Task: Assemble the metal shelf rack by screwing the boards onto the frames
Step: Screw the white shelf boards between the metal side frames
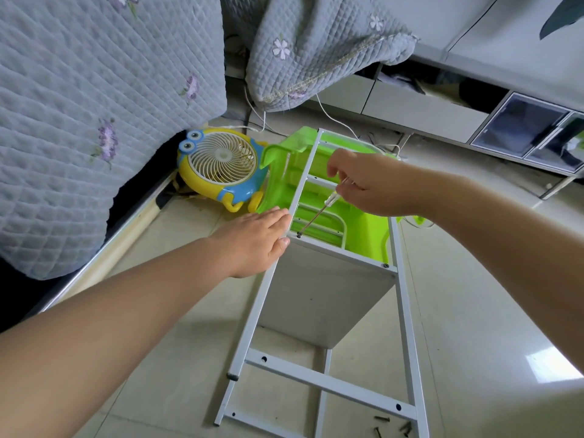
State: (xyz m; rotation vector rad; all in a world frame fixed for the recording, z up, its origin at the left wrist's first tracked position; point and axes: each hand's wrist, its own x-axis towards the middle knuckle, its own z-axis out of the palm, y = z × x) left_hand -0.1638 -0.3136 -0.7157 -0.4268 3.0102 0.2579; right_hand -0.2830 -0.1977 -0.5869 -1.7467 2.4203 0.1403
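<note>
Metal shelf rack (319,314), partly assembled, lying on the tiled floor (474,311) with its long axis running away from the person; its far end rests against a green plastic stool (363,222). One grey board (325,298) stands between the two side frames, a seated screw (386,265) visible at its right corner. Right hand (373,184), fingers closed around the clear handle of a screwdriver (319,210), holds the shaft slanting down and leftward so that the tip meets the screw (298,235) at the board's left corner. Left hand (256,241), the nearer of the two to that corner, lies flat with fingers extended against the left frame rail (252,314), gripping nothing. The driving step appears to depend on keeping tip and screw aligned. Spare screws (392,426) lie on the floor near the rack's near end; a yellow fan (218,165) stands beside the stool.
</note>
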